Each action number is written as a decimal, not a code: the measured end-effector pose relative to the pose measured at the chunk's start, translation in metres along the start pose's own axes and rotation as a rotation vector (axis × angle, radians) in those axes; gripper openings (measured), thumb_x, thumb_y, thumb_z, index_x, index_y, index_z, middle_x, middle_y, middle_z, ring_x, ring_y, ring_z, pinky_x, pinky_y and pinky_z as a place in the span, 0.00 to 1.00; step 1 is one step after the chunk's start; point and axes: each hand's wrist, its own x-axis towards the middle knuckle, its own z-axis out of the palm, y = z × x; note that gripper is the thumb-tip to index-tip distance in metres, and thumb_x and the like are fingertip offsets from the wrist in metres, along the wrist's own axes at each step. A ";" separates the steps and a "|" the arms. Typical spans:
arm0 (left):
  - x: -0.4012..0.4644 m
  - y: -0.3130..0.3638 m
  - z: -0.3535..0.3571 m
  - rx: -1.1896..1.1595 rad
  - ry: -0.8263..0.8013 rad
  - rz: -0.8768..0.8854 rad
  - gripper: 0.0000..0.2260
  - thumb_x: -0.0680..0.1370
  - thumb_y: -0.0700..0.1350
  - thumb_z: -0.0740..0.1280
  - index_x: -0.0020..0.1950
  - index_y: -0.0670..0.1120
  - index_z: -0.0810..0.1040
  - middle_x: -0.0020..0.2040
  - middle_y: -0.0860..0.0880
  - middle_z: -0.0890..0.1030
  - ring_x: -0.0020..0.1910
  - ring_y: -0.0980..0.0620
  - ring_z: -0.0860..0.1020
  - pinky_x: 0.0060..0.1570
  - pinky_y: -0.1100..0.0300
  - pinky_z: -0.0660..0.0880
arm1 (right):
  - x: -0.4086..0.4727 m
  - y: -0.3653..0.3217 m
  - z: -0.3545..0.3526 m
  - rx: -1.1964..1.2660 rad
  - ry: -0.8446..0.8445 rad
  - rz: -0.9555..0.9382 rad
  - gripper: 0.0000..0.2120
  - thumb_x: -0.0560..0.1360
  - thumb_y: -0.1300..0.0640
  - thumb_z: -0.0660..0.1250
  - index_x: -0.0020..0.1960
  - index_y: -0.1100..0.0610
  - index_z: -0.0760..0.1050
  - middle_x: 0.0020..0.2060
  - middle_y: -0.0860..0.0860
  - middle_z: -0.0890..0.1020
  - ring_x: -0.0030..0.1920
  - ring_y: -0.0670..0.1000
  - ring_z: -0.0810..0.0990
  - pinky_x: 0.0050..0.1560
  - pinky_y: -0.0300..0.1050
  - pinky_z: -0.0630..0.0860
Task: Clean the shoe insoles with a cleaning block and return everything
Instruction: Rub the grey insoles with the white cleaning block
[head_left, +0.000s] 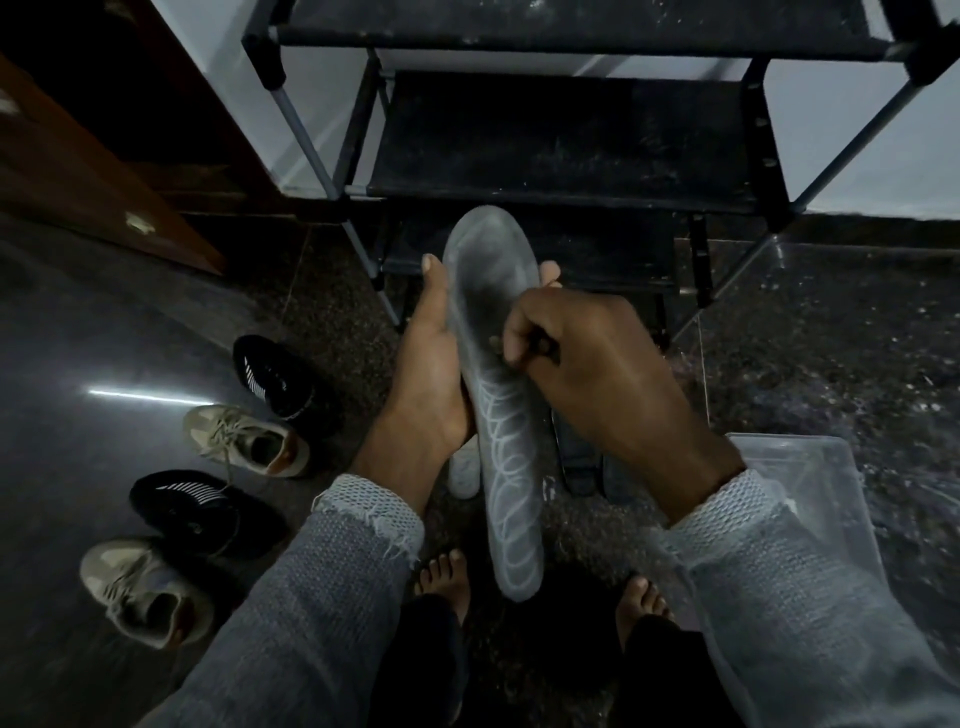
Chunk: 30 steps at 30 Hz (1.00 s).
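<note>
Matt grey insole (498, 415), perhaps foam; glossy stone floor (93, 322); knitted sleeves (322, 571); clear plastic box (810, 467).

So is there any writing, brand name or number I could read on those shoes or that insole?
None readable.
Grey foam insole: pale looping line pattern, no letters.
Black knit sneakers: white stripes only.
Beige lace-up sneakers: no visible label.
</note>
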 end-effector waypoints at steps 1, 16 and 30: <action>-0.003 0.002 0.000 -0.081 -0.046 -0.026 0.34 0.80 0.66 0.49 0.70 0.40 0.70 0.66 0.42 0.77 0.65 0.45 0.76 0.62 0.52 0.75 | 0.000 0.000 -0.002 0.020 -0.044 -0.003 0.11 0.70 0.71 0.68 0.40 0.55 0.77 0.36 0.45 0.81 0.39 0.45 0.79 0.42 0.50 0.79; -0.005 0.000 -0.001 -0.122 -0.084 0.044 0.33 0.82 0.62 0.49 0.51 0.40 0.85 0.56 0.39 0.83 0.54 0.46 0.82 0.51 0.54 0.81 | 0.004 -0.002 -0.007 0.311 -0.150 0.019 0.09 0.72 0.67 0.72 0.39 0.55 0.75 0.39 0.49 0.83 0.43 0.46 0.82 0.52 0.47 0.79; -0.005 -0.003 0.002 -0.014 -0.045 0.072 0.28 0.82 0.60 0.49 0.56 0.41 0.80 0.52 0.41 0.83 0.53 0.46 0.81 0.57 0.52 0.77 | 0.007 0.010 -0.011 0.148 -0.044 0.022 0.10 0.72 0.65 0.71 0.37 0.57 0.73 0.36 0.50 0.81 0.40 0.47 0.81 0.49 0.48 0.79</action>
